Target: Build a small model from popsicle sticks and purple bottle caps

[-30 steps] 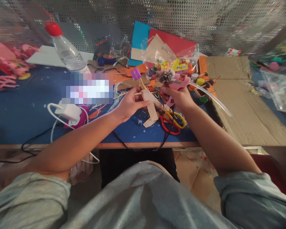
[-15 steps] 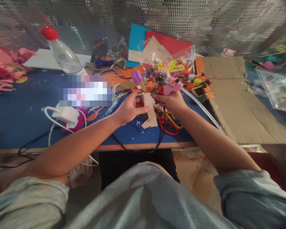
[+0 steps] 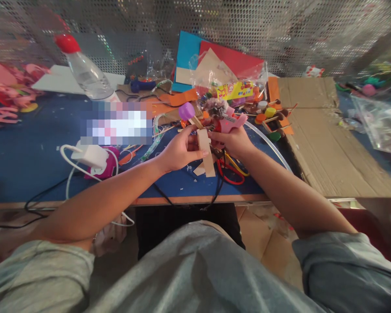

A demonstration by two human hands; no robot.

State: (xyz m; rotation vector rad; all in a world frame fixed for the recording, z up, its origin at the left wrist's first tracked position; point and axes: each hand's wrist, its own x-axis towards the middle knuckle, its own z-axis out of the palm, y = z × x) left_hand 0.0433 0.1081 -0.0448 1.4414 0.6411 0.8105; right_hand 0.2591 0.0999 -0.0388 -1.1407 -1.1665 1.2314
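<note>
My left hand (image 3: pixel 181 148) is closed, thumb and fingers pinching a pale cardboard strip (image 3: pixel 206 152) that hangs tilted over the table. Thin wooden sticks (image 3: pixel 197 121) with a purple round cap (image 3: pixel 186 111) on top rise just behind the strip; whether they are fixed to it, I cannot tell. In my closed right hand (image 3: pixel 236 140) is a pink glue gun (image 3: pixel 230 124), its black cord hanging below; its nozzle is hard to make out near the strip's upper end. Beneath the hands lie scissors with red and yellow handles (image 3: pixel 230 176) and another cardboard scrap (image 3: pixel 199 168).
A red-capped bottle (image 3: pixel 89 78) stands at the back left, near a white charger (image 3: pixel 89 155) with loose cables. Coloured sheets (image 3: pixel 234 58) and a clear bag lie behind the hands. Paint pots (image 3: pixel 270 112) and a large cardboard sheet (image 3: pixel 339 148) are at the right.
The cardboard strip has turned slightly more upright and shifted a little right with my left hand. The purple cap has tilted and moved slightly down. My right hand with the glue gun has shifted slightly left.
</note>
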